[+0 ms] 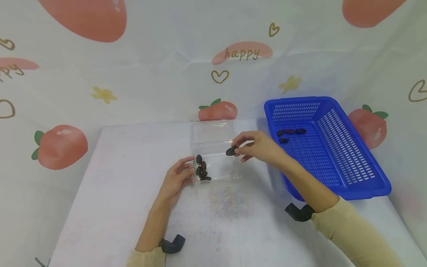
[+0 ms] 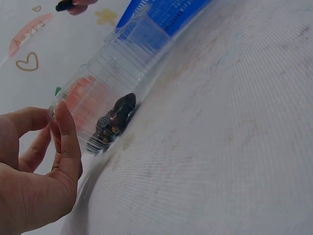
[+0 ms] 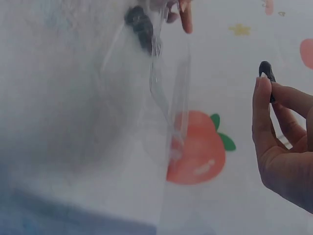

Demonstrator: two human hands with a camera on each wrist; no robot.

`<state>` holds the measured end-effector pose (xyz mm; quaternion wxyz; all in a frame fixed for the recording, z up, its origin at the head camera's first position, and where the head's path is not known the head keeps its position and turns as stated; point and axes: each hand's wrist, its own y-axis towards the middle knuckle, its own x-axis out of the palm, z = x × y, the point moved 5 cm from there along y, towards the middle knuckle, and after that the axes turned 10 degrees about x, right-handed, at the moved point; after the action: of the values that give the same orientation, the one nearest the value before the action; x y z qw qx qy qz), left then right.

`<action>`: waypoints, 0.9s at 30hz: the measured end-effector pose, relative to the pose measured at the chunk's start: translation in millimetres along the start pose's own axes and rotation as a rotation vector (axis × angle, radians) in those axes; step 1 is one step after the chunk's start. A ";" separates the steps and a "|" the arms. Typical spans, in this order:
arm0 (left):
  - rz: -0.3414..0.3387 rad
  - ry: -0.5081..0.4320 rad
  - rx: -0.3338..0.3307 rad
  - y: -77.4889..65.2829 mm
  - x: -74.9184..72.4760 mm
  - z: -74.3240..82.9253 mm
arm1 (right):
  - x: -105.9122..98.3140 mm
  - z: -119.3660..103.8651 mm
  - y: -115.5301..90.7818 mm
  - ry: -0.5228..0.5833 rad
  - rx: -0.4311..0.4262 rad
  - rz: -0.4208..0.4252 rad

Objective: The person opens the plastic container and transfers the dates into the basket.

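So on my feeds the right hand (image 1: pixel 261 146) has a dark date (image 1: pixel 231 151) pinched between thumb and fingers, up in the air over the right side of the clear box (image 1: pixel 220 167). Right wrist cam shows that pinch nicely: date sticks up past the fingertips, not touching the box. The left hand (image 1: pixel 175 181) is over at the other end, pinching the box's rim with thumb and fingers, best seen on the left wrist cam.

Inside the box, a little bunch of dates (image 1: pixel 199 159) sits against the left wall, right by the left hand. The lid (image 1: pixel 213 132) is folded back on the far side. To the right I've got the blue basket (image 1: pixel 345 148), with four more dates (image 1: pixel 301 131) near its left side. It all sits on a white table (image 1: pixel 133 185) in front of a fruit-print cloth (image 1: pixel 160 85).
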<state>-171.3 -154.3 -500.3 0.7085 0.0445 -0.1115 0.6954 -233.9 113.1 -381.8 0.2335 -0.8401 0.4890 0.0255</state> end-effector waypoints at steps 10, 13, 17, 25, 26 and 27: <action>0.005 0.005 -0.001 -0.4 -0.1 0.1 | -44.6 0.6 -10.6 -0.005 0.019 0.054; 0.009 0.005 -0.001 -0.1 -0.1 -0.1 | -54.8 0.3 -13.1 -0.013 0.013 0.059; 0.009 -0.001 0.004 0.7 -0.2 -0.3 | -69.0 1.1 -15.9 -0.043 0.011 0.072; 0.015 0.007 -0.010 -0.6 -1.1 -1.8 | -103.2 14.9 -18.9 -0.042 0.069 0.130; 0.016 0.009 -0.010 -0.6 -1.4 -1.5 | -108.1 17.4 -18.2 -0.032 0.072 0.143; 0.019 0.009 -0.009 -0.5 -1.7 -0.9 | -112.6 19.9 -17.0 -0.018 0.072 0.149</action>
<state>-170.7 -155.8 -501.6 0.7025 0.0372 -0.1118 0.7019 -274.7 219.6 -362.7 0.2653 -0.7922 0.5487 0.0328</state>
